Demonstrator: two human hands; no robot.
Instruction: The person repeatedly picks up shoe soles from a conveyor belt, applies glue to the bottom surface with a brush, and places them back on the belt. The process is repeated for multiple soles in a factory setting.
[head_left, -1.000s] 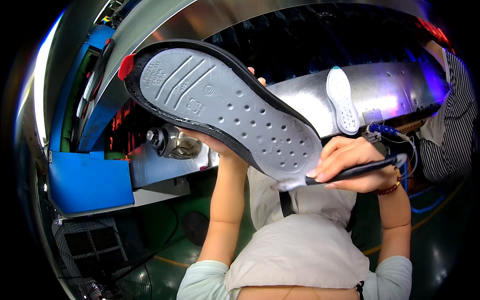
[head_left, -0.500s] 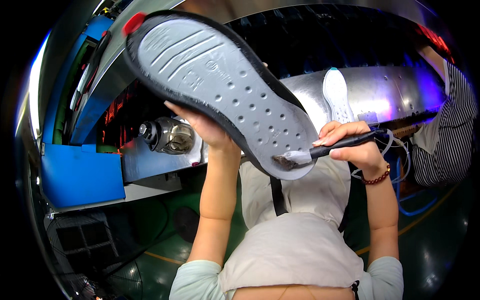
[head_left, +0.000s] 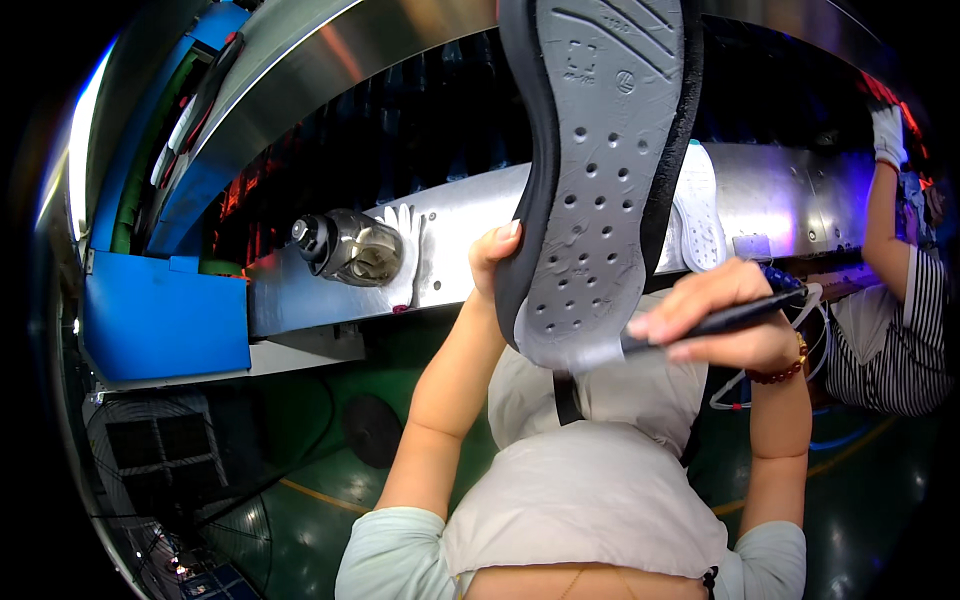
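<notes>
A large shoe sole [head_left: 605,215] hangs before me, its black rim around a grey inner face with many small holes. Its toe end runs out past the top of the picture. My left hand [head_left: 492,262] grips the sole's left edge near the heel, thumb showing on the rim and the other fingers hidden behind. Pinched in my right hand [head_left: 735,325] is a brush [head_left: 728,318] with a black handle. The brush tip is blurred by motion and lies at the sole's heel end.
On the metal ledge [head_left: 470,205] stand a dark-lidded clear bottle [head_left: 365,250] and a white glove [head_left: 405,235]. A white sole [head_left: 698,205] lies farther right. Blue machine housing [head_left: 165,325] is at left, a floor fan [head_left: 165,450] below. A co-worker in stripes [head_left: 885,330] is at right.
The sole has swung from a leftward slant to nearly upright, moving right and up. The brush has shifted slightly down at the heel. A co-worker's white-gloved hand now shows at far right.
</notes>
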